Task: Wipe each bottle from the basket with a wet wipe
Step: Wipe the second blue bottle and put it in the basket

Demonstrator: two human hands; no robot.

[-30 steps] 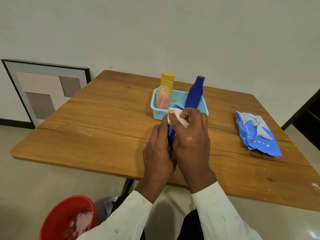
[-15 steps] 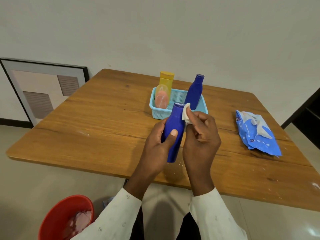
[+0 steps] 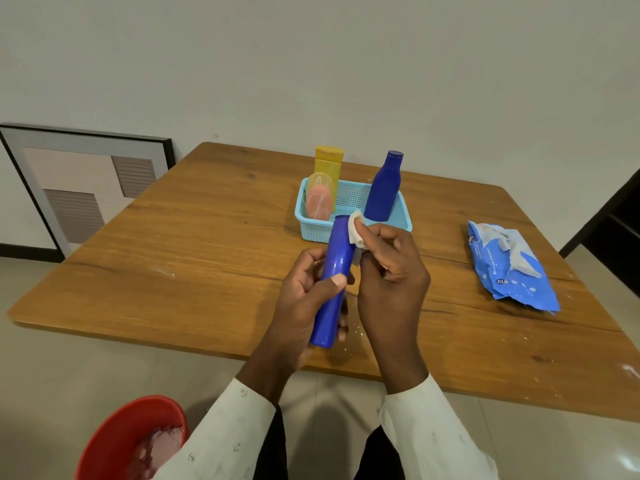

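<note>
The bottle [image 3: 333,282] is held tilted above the near edge of the table [image 3: 194,244], its top leaning away toward the basket [image 3: 349,216]. The left hand [image 3: 304,306] wraps its lower half, thumb pressed across the front, fingers curled behind. The right hand [image 3: 388,268] pinches a folded wipe [image 3: 356,230] against the bottle's upper right side, just below the top. To wipe well, I would judge the best course is to keep the left grip low and firm, draw the wipe down the length in steady strokes, then roll the bottle a little in the left hand so each pass meets a fresh strip — the back, hidden here, needs the same care. The cap end is partly hidden by the wipe, so whether it is clean I cannot tell. In the basket stand a second blue bottle [image 3: 382,188], a yellow one [image 3: 327,168] and a pink one [image 3: 319,202] — by the look of it awaiting their turn. The wipe pack [image 3: 509,268] lies well to the right, and a red bin [image 3: 131,441] sits on the floor at lower left.
</note>
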